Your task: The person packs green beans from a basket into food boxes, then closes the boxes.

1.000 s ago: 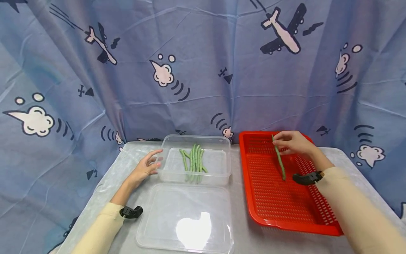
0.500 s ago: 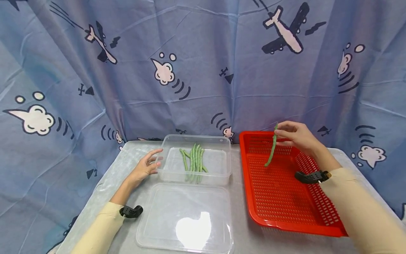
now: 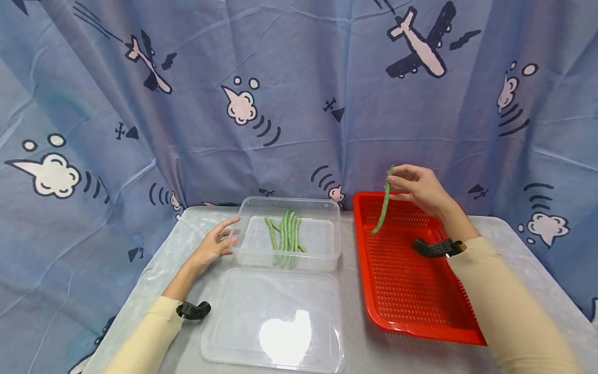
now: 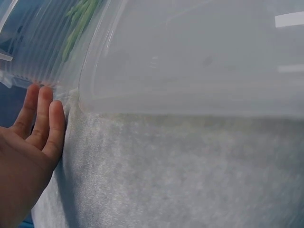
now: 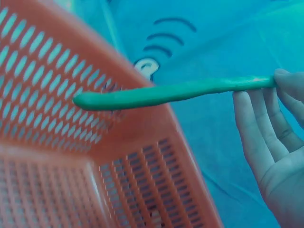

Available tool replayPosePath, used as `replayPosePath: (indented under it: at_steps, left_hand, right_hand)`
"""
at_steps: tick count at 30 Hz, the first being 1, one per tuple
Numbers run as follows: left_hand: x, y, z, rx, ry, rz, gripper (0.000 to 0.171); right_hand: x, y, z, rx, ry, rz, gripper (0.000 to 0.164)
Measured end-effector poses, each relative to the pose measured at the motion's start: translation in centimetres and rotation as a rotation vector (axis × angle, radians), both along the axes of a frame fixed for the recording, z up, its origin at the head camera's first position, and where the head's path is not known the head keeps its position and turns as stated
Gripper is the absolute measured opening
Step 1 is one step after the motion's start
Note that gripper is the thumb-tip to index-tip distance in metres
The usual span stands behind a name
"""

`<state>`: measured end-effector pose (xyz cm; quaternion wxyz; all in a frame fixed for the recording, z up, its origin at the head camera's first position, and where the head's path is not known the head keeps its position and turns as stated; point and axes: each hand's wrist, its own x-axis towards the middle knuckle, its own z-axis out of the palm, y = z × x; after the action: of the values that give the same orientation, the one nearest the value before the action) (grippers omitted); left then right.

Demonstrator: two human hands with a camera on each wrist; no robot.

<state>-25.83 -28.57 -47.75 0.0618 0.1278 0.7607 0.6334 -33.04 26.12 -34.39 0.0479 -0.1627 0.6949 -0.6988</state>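
A single green bean (image 3: 384,205) hangs from my right hand (image 3: 417,188), pinched near its upper end between thumb and fingers. The bean is held over the back left part of a red plastic basket (image 3: 369,291); the right wrist view shows the bean (image 5: 156,96) crossing in front of the basket wall (image 5: 175,142). My left hand (image 3: 214,246) touches the left side of a clear plastic container (image 3: 322,236) with its fingers extended. Inside that container lie several green beans (image 3: 287,236), mostly lengthwise with one or two crossing beneath. In the left wrist view the fingertips of my left hand (image 4: 35,128) meet the container's side.
A clear flat lid (image 3: 275,317) lies on the grey-covered table (image 3: 359,358) in front of the container. The red basket stands to the right. Behind the table hangs a blue curtain (image 3: 289,67) printed with planes.
My right hand has risen out of the basket with the green bean and moved left, toward the basket's left rim. The left hand and the container have stayed in place.
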Motion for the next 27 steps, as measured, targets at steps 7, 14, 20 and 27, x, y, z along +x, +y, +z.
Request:
replayPosePath:
  at_steps: [7,14,20,27]
  left_hand:
    - [-0.1,-0.1,-0.3,0.008,-0.005,0.018,0.056]
    - [0.1,0.2,0.0,0.017,-0.005,0.018,0.056]
    - [0.2,0.2,0.1,0.007,-0.006,0.021,0.055]
    - [0.3,0.2,0.1,0.003,-0.002,0.016,0.056]
  right_hand:
    - [-0.2,-1.1,0.3,-0.089,0.014,-0.006,0.014]
    - [-0.6,-2.2,1.5,-0.171,0.007,-0.04,0.015]
    - [-1.0,-4.1,2.3,-0.191,0.023,-0.043,0.019]
    - [-1.8,-7.4,2.3,-0.189,0.02,-0.035,0.01]
